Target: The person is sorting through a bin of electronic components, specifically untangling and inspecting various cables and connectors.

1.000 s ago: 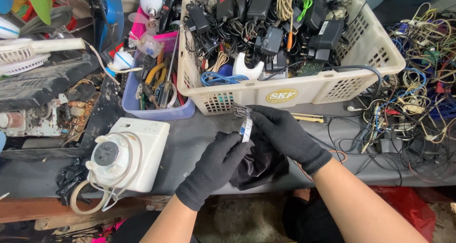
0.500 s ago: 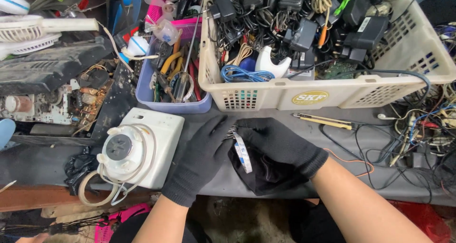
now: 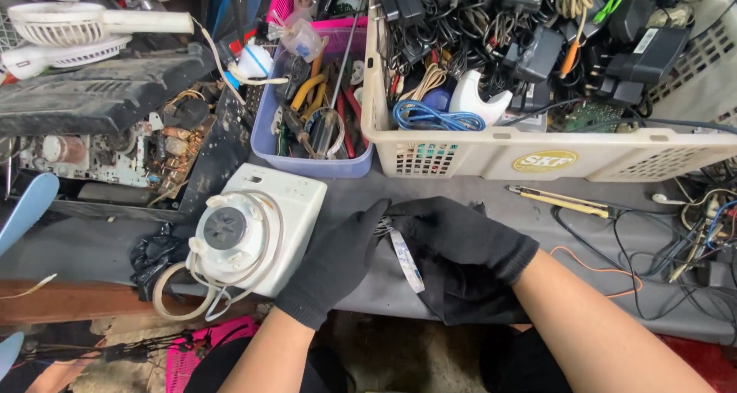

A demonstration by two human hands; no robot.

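Cluttering grey workbench [image 3: 453,197]: perhaps cables [image 3: 691,232].

Two black-gloved hands meet fingertip to fingertip, forearms bare.

The left hand [image 3: 334,262] reaches up from the lower left, back of the glove upward, fingers stretched toward the right. The right hand [image 3: 464,236] comes in from the lower right, wrist bent, its fingers [image 3: 411,209] curled and pinched against the left fingertips. Both forearms angle inward.
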